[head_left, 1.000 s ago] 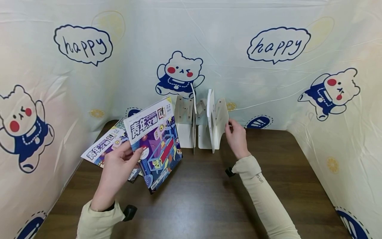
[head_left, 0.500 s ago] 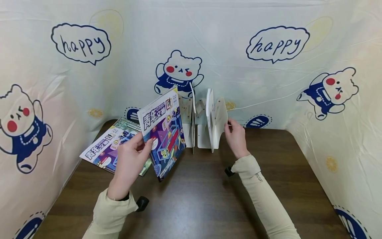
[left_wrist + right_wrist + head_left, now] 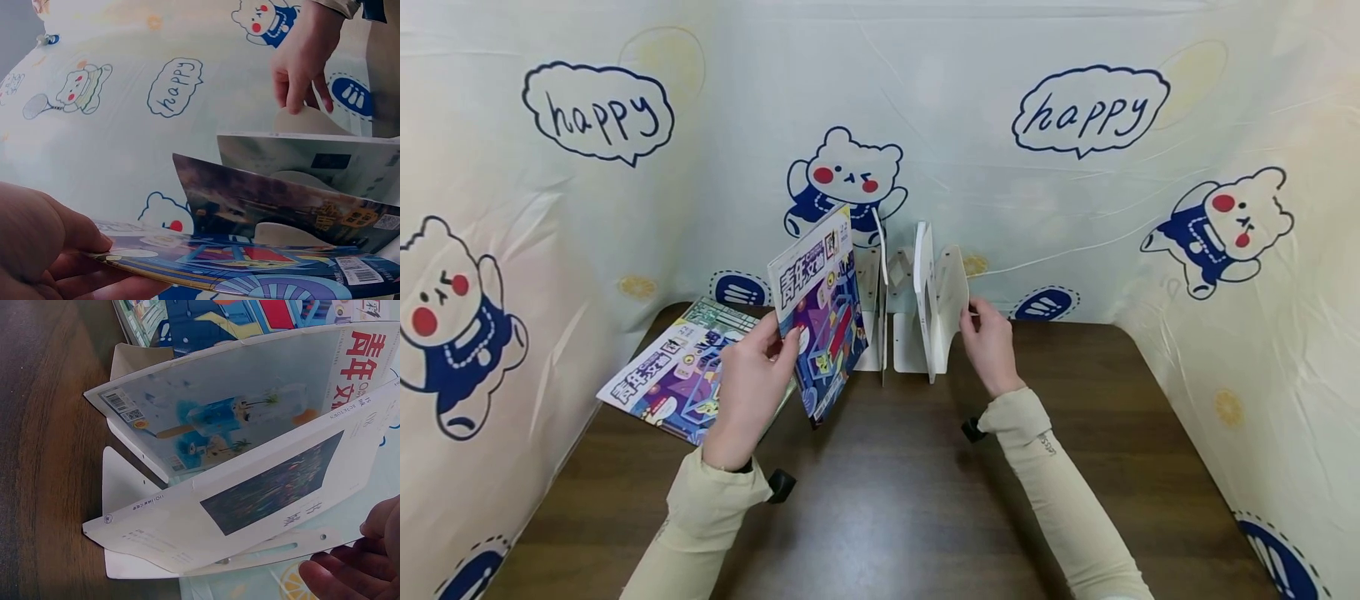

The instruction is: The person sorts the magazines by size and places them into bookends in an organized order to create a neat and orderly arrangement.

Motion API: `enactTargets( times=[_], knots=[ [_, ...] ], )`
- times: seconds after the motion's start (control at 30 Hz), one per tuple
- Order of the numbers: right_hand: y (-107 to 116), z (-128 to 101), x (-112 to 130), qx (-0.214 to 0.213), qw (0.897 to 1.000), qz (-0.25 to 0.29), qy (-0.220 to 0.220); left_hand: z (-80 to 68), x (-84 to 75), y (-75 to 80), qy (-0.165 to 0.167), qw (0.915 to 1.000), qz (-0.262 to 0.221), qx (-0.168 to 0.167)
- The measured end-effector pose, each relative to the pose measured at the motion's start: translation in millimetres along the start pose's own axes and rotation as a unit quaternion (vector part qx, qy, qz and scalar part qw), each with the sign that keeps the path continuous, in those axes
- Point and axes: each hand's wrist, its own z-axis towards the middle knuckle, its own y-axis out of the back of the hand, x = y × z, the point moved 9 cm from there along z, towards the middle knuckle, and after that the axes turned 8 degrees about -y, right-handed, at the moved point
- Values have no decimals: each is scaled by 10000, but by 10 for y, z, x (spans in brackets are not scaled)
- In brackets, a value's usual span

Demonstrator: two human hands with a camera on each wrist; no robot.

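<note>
Pinching a magazine (image 3: 827, 329) by its left edge, the fingers of the left hand (image 3: 748, 383) hold it tilted above the table (image 3: 880, 517). A pile (image 3: 662, 392) lies toward the table's far left corner. Near the far edge, the right hand (image 3: 991, 346) pinches the rack (image 3: 908, 350) by its right panel. A second magazine (image 3: 244, 412) and a white book (image 3: 269, 487) already stand there; I'd say the held one and the pile remain.

Purple and blue magazine (image 3: 826, 321), off-white bookend (image 3: 955, 300), brown wood-grained table (image 3: 895, 500), pale bear-patterned cloth (image 3: 958, 158), cream sleeves (image 3: 711, 512)
</note>
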Motion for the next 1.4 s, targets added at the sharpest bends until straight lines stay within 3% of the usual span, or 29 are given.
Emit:
enactTargets(
  times=[0.33,0.67,0.93,1.17,1.4],
  knots=[
    [-11,-1,-8,-41,9999,91,60,51,-6,-68,-90,9996,203,-166],
    [8,4,7,-163,9997,51,180,18,-131,-35,-205,9996,153,-132],
    [-5,12,4,-125,9998,82,154,-55,-366,56,-284,9994,213,-48],
    [-1,19,-5,-158,9998,27,108,-162,-617,154,-161,9991,315,230],
    [4,16,-7,-152,9998,66,85,-251,-850,224,-453,9974,470,309]
  ],
)
